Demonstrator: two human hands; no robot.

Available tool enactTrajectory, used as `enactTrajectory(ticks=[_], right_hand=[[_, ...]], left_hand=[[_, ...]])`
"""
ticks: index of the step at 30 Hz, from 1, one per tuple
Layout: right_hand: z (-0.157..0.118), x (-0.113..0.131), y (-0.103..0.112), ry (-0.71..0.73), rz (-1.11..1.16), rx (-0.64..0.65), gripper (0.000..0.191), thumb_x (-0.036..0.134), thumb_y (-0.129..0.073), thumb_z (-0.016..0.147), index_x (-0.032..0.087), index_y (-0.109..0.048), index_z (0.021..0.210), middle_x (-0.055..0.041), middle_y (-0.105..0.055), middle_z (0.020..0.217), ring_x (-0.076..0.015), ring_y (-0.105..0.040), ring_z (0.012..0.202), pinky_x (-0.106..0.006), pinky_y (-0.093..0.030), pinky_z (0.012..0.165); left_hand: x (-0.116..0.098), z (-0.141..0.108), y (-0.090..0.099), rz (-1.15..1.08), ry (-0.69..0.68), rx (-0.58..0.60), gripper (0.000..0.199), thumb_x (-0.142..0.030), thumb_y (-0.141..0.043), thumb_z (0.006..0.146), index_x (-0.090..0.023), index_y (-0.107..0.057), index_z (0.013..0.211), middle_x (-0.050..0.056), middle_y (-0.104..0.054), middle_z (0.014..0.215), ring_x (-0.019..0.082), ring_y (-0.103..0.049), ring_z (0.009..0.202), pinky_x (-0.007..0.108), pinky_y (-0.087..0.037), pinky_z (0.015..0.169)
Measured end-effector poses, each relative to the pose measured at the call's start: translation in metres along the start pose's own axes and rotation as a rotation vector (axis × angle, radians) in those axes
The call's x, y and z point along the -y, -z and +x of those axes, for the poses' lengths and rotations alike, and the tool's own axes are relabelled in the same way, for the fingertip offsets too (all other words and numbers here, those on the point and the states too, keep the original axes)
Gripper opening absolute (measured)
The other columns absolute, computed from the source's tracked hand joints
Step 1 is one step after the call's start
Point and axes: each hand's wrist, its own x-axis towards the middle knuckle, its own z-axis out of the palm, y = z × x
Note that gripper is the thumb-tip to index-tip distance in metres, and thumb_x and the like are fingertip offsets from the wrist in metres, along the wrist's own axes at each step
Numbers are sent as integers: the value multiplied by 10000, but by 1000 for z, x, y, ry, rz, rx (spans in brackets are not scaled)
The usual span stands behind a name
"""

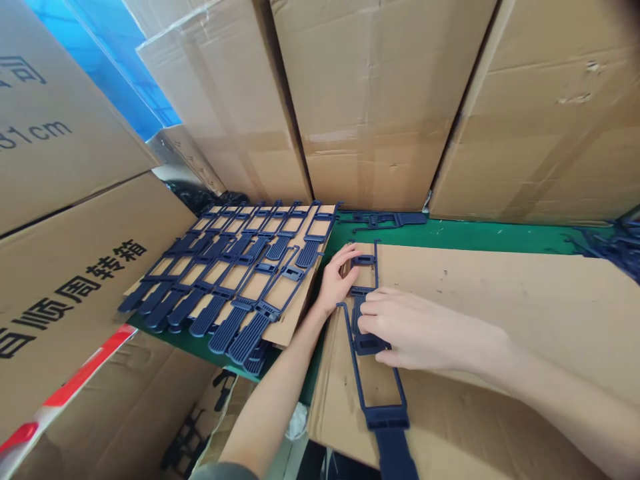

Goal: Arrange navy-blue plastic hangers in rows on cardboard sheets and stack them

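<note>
Two dark blue plastic frames with ribbed paddle ends lie in line on a cardboard sheet. My left hand (337, 280) is at the left side of the far plastic frame (369, 260), thumb and fingers curved round its edge. My right hand (395, 327) has its fingers bent over the top end of the near plastic frame (383, 417), beside the far one's paddle. Its fingertips are partly hidden. The near frame's paddle points down towards me and runs out of the picture.
On the left, rows of similar frames (220, 267) cover another cardboard sheet (290, 327). A few loose frames (390, 219) lie on the green table (465, 231), with a dark blue pile (615, 243) at far right. Large cardboard boxes (375, 100) wall the back and left.
</note>
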Motion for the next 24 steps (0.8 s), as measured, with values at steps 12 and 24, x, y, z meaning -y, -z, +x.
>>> enactTrajectory(ticks=[12, 24], right_hand=[[10, 11, -6, -57, -27, 135, 97, 172, -619, 849, 160, -684, 778, -92, -661, 886, -267, -588, 937, -360, -425, 817], [9, 17, -3, -61, -3, 176, 193, 247, -745, 746, 159, -662, 895, -72, -660, 892, -256, -606, 881, -337, -435, 755]], left_hand=[[5, -2, -1, -38, 19, -22, 349, -135, -536, 791, -208, -660, 1110, 87, -471, 1412, 237, -412, 1334, 408, -289, 1126], [7, -3, 1, -23, 29, 14, 429, -118, -527, 784, -204, -612, 1196, 88, -382, 1476, 252, -321, 1386, 432, -217, 1153]])
